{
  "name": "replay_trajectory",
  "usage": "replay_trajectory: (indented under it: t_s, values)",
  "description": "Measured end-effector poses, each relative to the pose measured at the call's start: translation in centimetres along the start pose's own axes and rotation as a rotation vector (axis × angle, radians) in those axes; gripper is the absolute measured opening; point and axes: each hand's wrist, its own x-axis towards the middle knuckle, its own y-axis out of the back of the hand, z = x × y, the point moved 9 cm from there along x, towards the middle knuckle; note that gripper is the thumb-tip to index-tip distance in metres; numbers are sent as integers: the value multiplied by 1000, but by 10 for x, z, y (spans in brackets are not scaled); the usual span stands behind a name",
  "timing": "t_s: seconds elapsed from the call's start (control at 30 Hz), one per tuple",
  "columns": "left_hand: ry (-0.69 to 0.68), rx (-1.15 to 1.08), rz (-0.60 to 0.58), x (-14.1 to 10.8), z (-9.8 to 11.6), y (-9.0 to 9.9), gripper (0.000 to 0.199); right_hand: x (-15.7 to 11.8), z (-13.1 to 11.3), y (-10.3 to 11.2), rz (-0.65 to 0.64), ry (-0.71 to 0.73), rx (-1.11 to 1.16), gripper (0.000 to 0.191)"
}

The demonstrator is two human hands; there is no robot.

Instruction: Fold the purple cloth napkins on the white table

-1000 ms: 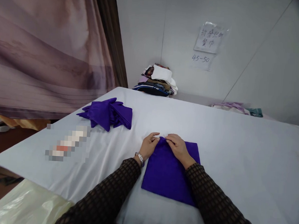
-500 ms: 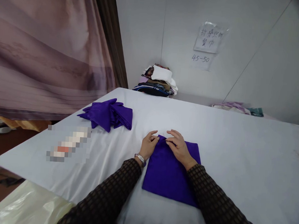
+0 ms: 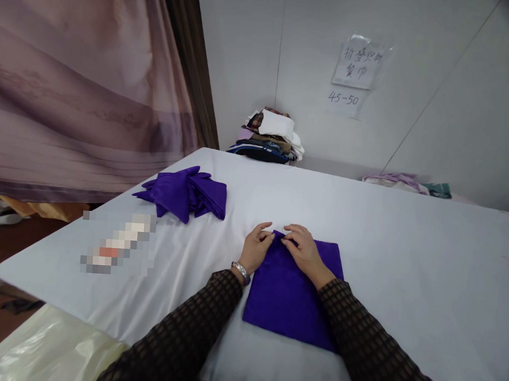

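A purple cloth [image 3: 288, 302] lies flat, roughly square, on the white-covered table [image 3: 387, 279] in front of me. My left hand [image 3: 256, 248], with a bracelet at its wrist, pinches the cloth's far left corner between thumb and finger. Close beside it, my right hand [image 3: 305, 250] pinches the far edge of the same cloth, its other fingers curled above. The fingertips of both hands are a small gap apart. Part of the cloth's right side is hidden under my right hand and sleeve.
Crumpled and folded purple cloths [image 3: 181, 193] lie at the table's far left. Nearer is a blurred-out object [image 3: 119, 244]. Behind the table stand a stack of fabrics [image 3: 270, 135] and a wall with paper signs [image 3: 357, 64]. A pinkish curtain [image 3: 79, 88] hangs at left.
My left hand has shifted slightly right, closer to my right hand, still pinching the cloth corner. The rest of the cloth lies nearly as before.
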Motion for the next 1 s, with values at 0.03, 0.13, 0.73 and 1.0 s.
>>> replay_trajectory:
  t_s: [0.03, 0.13, 0.73, 1.0]
  values:
    - [-2, -6, -4, 0, 1, -1, 45, 0, 1, 0, 7, -7, 1, 7]
    - [-11, -9, -8, -1, 2, -2, 44, 1, 0, 2, 41, -13, 20, 6]
    - [-27, 35, -26, -2, 3, -5, 41, -1, 1, -4, -45, -38, 104, 6]
    - [5, 19, -16, -1, -5, -2, 45, -1, 8, 2, -30, -98, 166, 8]
